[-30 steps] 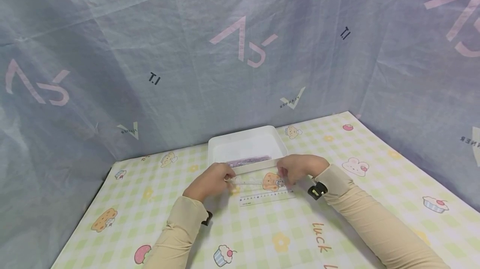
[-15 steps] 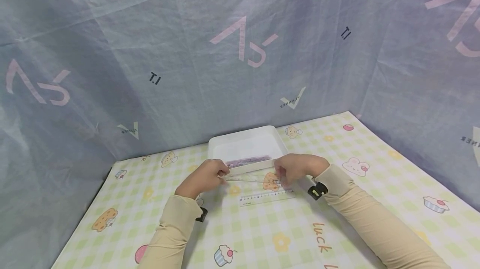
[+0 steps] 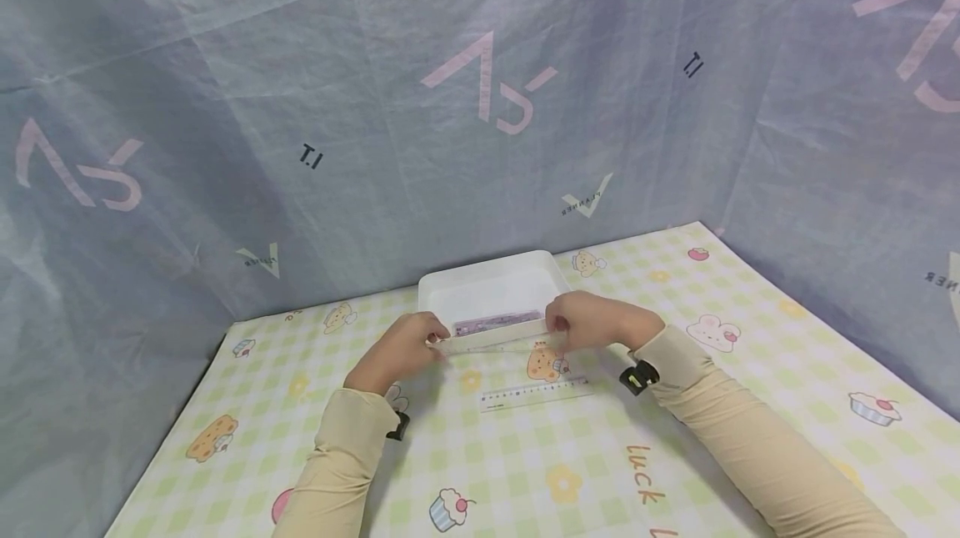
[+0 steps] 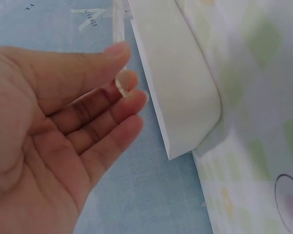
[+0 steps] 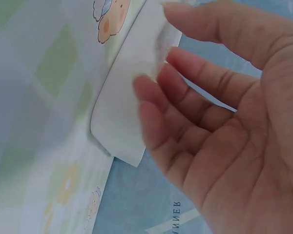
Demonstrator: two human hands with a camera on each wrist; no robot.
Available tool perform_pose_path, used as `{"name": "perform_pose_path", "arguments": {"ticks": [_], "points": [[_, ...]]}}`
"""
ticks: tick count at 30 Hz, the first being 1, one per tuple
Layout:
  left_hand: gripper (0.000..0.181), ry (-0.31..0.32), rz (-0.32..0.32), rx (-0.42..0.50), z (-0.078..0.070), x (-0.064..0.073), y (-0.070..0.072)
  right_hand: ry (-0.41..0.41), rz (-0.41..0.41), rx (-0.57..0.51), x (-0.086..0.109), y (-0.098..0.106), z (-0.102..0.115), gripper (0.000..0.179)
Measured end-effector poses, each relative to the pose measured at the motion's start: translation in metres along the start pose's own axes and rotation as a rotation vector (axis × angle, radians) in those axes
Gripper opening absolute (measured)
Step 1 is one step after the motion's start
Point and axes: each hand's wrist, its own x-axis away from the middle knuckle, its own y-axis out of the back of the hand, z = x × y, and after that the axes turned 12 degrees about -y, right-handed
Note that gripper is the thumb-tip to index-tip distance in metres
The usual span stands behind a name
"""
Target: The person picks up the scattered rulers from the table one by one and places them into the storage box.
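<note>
Between thumb and fingers, my left hand (image 3: 401,350) pinches one end of a clear ruler (image 4: 118,24). That ruler stretches rightward toward my right hand (image 3: 588,321), in front of the near wall of a white tray (image 3: 487,292). In the right wrist view, the right thumb and index finger are spread apart and the other fingers are loosely bent, close beside the tray wall (image 5: 122,92). A second clear ruler (image 3: 536,394) with dark markings lies flat on the tablecloth below the hands. A purple, patterned long item (image 3: 498,322) lies in the tray along its near side.
A green-and-white checked tablecloth (image 3: 360,471) with cartoon prints covers the table. A blue-grey curtain (image 3: 360,104) hangs behind the tray and along the sides.
The held ruler has risen away from the one on the table, toward the tray's near wall. My left hand has moved left and away from me; the right has moved slightly up.
</note>
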Motion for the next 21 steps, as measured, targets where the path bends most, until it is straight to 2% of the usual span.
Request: {"name": "perform_pose_path", "arguments": {"ticks": [2, 7, 14, 21], "points": [[0.027, 0.025, -0.010, -0.013, 0.000, 0.000, 0.000, 0.000, -0.032, -0.005, 0.000, 0.001, 0.000, 0.018], [0.027, 0.074, -0.006, -0.053, 0.001, -0.001, -0.001, 0.018, -0.110, -0.034, 0.001, 0.003, 0.001, 0.021], [0.026, 0.033, -0.052, -0.074, 0.007, -0.006, -0.007, 0.004, -0.143, -0.050, 0.000, 0.002, -0.001, 0.023], [0.023, 0.041, -0.059, -0.102, 0.009, -0.008, -0.011, 0.006, -0.202, -0.062, -0.005, -0.004, -0.003, 0.019]]}}
